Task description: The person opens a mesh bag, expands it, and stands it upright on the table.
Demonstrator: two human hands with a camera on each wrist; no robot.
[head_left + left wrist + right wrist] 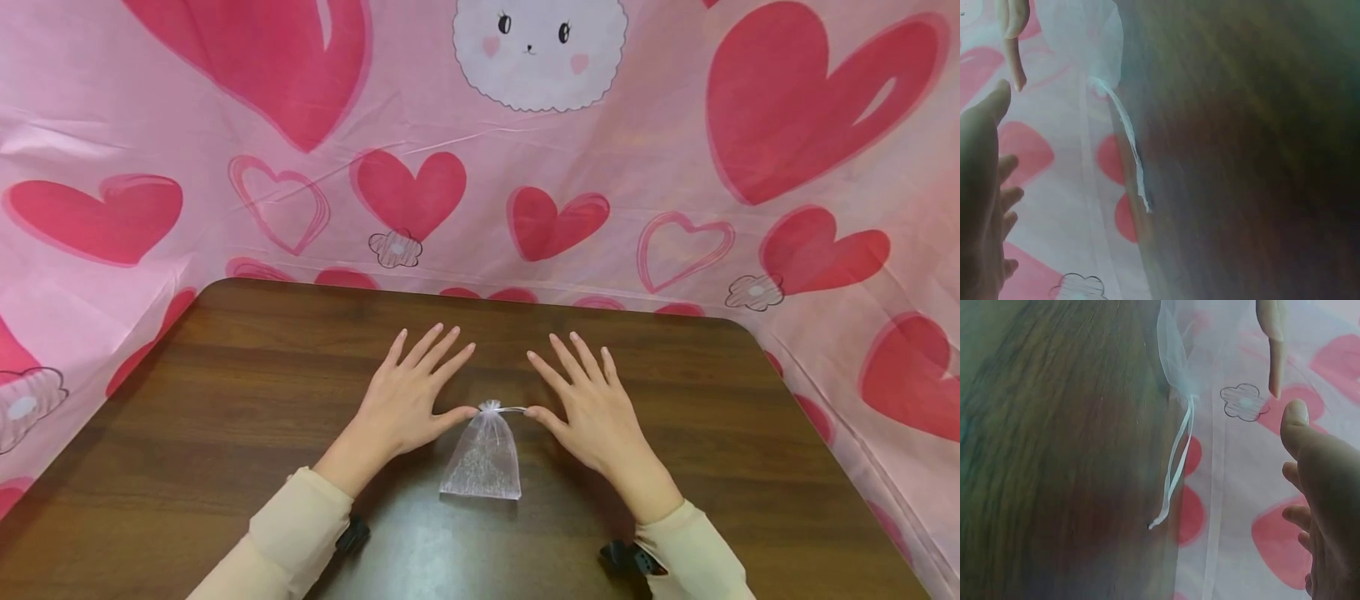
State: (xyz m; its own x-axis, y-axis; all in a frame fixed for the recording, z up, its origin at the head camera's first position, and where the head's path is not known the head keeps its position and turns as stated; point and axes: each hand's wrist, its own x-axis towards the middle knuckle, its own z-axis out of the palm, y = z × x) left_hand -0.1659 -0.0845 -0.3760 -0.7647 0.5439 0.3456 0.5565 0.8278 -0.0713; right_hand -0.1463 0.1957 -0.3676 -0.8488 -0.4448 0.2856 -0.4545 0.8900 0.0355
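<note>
A small sheer white drawstring pouch (483, 462), gathered at its neck, lies on the table between the two hands. Its thin white cord (512, 409) runs out to the right from the neck. My left hand (401, 404) has its fingers spread, and its thumb tip overlaps the pouch's neck in the head view. On the other side my right hand (596, 412) is spread too, thumb tip right at the cord's end. In both wrist views the cord (1127, 125) hangs free of the thumbs, with a knotted end showing in the right wrist view.
The dark wood-grain table (225, 392) has rounded far corners. Behind it and at its sides hangs a pink cloth (480, 137) printed with red hearts. Black devices (352, 535) sit at the wrists, by the cream sleeves (300, 521).
</note>
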